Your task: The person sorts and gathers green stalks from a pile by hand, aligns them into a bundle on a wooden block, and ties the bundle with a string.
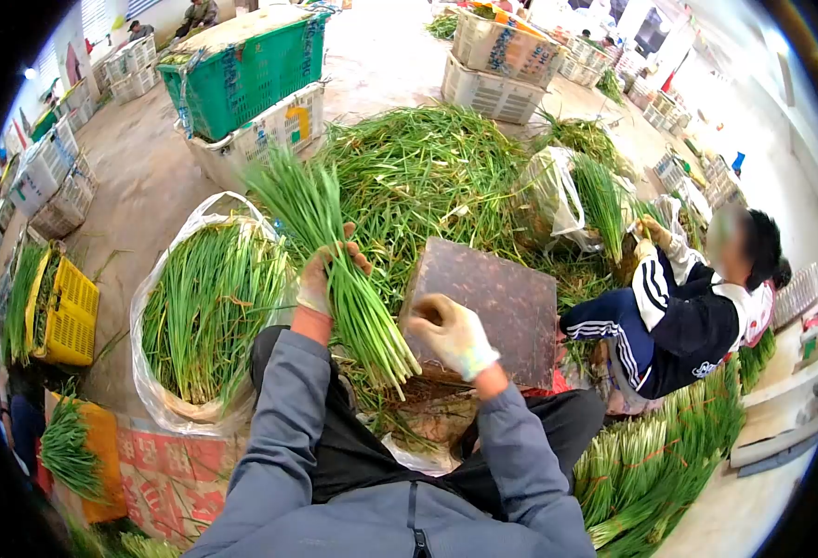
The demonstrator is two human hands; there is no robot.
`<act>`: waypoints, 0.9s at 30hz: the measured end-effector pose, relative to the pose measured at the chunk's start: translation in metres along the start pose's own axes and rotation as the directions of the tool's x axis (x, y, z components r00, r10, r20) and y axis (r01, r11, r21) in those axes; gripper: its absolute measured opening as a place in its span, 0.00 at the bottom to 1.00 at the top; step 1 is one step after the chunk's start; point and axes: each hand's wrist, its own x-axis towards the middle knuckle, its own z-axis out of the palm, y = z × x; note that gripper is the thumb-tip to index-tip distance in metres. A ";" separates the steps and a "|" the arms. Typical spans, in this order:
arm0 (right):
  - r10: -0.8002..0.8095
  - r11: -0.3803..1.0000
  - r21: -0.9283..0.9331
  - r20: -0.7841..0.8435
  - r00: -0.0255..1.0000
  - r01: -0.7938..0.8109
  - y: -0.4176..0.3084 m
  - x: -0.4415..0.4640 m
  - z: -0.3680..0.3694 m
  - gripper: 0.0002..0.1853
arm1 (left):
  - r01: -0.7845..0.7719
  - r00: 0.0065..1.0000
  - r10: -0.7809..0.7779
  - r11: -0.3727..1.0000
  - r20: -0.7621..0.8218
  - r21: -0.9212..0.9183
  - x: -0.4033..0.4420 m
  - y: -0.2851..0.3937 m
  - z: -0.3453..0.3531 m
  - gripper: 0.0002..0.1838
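My left hand (327, 274), in a worn glove with bare fingertips, is wrapped around a bunch of garlic chives (358, 312). The bunch tilts, with its green tips up to the left and its pale stem ends down to the right. My right hand (451, 337), in a whitish glove, is a short way right of the stems and apart from them. Its fingers are curled in; I cannot make out whether anything is between them. Beneath and behind that hand is a dark, speckled square board (493, 293). Left of my knee, a clear plastic bag (144, 349) holds many loose chives (209, 312).
A big heap of loose greens (418, 181) lies beyond the board. A green crate (251, 79) sits on a white crate (270, 139). A co-worker (706, 298) sits to the right, handling greens. Tied bundles (669, 446) line the lower right. A yellow basket (70, 312) is at left.
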 end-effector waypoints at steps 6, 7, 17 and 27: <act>-0.227 0.956 -0.228 -0.180 0.957 0.184 -0.005 0.036 0.068 0.27 | 0.054 0.996 -0.040 0.982 -0.083 0.179 -0.009 -0.025 0.005 0.37; -0.236 0.961 -0.201 -0.225 0.945 0.192 0.000 0.039 0.074 0.25 | 0.045 0.996 -0.030 0.983 -0.087 0.178 -0.010 -0.023 0.003 0.37; -0.159 0.978 -0.173 -0.235 0.959 0.120 0.007 0.045 0.096 0.19 | 0.060 0.953 0.087 0.884 -0.289 0.463 -0.024 -0.020 0.013 0.18; 0.222 0.250 0.962 0.053 0.974 -0.109 0.044 0.026 0.075 0.16 | 0.215 0.783 0.187 0.814 -0.594 0.540 -0.023 0.008 0.021 0.16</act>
